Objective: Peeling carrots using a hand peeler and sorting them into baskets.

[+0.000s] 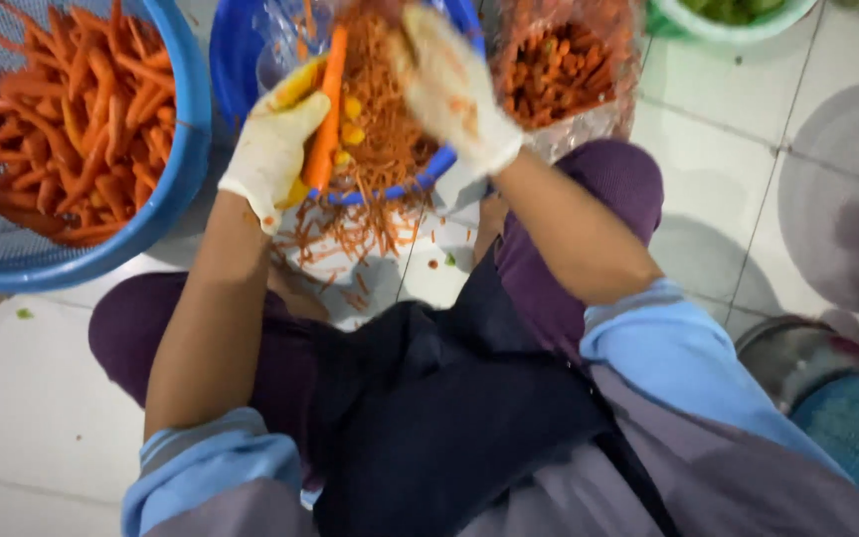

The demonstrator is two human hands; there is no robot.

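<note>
Lying in left fingers [295, 99]: carrot [327, 109].

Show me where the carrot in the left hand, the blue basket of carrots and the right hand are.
carrot [327, 119], head view, middle of its length
blue basket [183, 169], head view, right rim
right hand [449, 89], head view, back of glove

The floor [42, 408] consisted of pale square tiles with thin dark joints. The central blue basin [234, 60], heaped with orange peelings, rested directly on it and serves as the landmark. To the left of that basin, a blue mesh basket [176, 189] of peeled carrots stood on the tiles. To the right, a clear plastic bag [589, 124] of carrots lay just beside the basin. Further right, a green bowl [738, 35] stood apart. Loose carrot peelings [350, 234] lay scattered on the tiles in front of the basin.
</note>
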